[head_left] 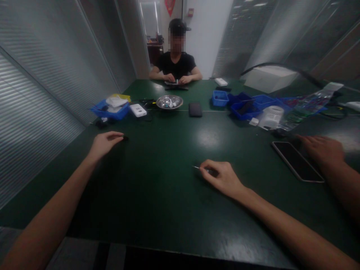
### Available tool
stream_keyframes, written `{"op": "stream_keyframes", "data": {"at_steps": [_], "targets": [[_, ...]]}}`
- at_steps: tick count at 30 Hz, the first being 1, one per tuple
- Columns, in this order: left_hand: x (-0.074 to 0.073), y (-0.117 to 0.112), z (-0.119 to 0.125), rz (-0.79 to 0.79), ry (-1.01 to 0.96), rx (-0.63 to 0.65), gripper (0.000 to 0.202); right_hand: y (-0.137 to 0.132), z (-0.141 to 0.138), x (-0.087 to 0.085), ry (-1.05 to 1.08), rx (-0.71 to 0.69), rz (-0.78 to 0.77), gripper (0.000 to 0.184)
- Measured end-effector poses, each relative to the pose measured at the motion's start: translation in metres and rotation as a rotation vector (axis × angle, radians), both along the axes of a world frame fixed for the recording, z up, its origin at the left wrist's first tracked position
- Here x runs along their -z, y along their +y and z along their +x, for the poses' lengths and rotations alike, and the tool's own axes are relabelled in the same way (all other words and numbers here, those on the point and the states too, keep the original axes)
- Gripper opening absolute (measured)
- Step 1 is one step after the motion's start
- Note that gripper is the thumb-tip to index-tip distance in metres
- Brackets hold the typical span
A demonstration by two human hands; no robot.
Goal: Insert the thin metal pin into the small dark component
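My left hand (pixel 104 145) is above the left part of the green table, thumb and fingers pinched on a small dark piece (pixel 125 138). What kind of piece it is cannot be made out. My right hand (pixel 223 176) is closed near the middle of the table, around a thin tool with a bright metal tip (pixel 196 167). The tip points left, and the rest of the tool is mostly hidden by the fingers. A wide gap of bare tabletop lies between my two hands.
A co-worker's hand (pixel 323 148) rests by a phone (pixel 298 161) at right. Farther back are a metal bowl (pixel 169 108), a dark square pad (pixel 195 109), blue trays (pixel 220 98), a blue basket (pixel 111 112) and a plastic bottle (pixel 309 105). Another person (pixel 176 62) sits opposite.
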State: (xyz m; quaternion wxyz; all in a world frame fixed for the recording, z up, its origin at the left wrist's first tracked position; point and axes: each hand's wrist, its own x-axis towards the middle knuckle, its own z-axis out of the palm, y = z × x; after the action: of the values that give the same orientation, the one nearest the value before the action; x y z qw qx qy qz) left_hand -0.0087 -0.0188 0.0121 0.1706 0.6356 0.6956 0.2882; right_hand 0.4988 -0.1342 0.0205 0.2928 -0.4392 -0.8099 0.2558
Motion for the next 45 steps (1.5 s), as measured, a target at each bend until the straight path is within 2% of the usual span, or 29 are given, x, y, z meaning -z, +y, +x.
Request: {"op": "stream_keyframes", "data": {"at_steps": [5,9,16,19,24,29,34,38,41,45], "targets": [[-0.004,-0.001,0.002,-0.01,0.049,0.011,0.038,0.0,-0.001,-0.002,0.01,0.001,0.007,0.018],[-0.008,0.001,0.002,-0.089,0.053,-0.03,0.039,0.0,-0.001,-0.002,0.012,0.003,0.006,0.018],[-0.017,0.02,-0.001,-0.183,-0.023,0.054,0.044,0.001,0.001,0.0,-0.011,-0.006,0.0,0.017],[-0.012,0.032,0.003,-0.182,-0.147,0.037,0.043,0.001,0.001,0.001,-0.01,-0.014,-0.001,0.018],[0.006,0.047,0.02,-0.107,-0.33,-0.019,0.038,0.002,0.0,0.0,-0.026,-0.019,-0.005,0.018],[0.018,0.05,0.03,-0.002,-0.379,-0.031,0.033,0.002,0.0,0.001,-0.026,-0.041,-0.006,0.02],[0.011,0.042,0.036,0.009,-0.279,0.053,0.031,0.002,-0.001,0.001,-0.033,-0.038,0.008,0.019],[0.003,0.032,0.05,0.039,-0.062,0.129,0.033,0.003,0.0,0.0,-0.039,-0.034,0.003,0.019],[-0.003,0.016,0.08,0.04,0.006,0.296,0.035,0.004,0.0,0.001,-0.042,-0.035,-0.01,0.019],[-0.009,-0.029,0.15,-0.001,-0.073,0.637,0.029,0.003,0.0,0.003,-0.056,-0.035,-0.005,0.018]]}}
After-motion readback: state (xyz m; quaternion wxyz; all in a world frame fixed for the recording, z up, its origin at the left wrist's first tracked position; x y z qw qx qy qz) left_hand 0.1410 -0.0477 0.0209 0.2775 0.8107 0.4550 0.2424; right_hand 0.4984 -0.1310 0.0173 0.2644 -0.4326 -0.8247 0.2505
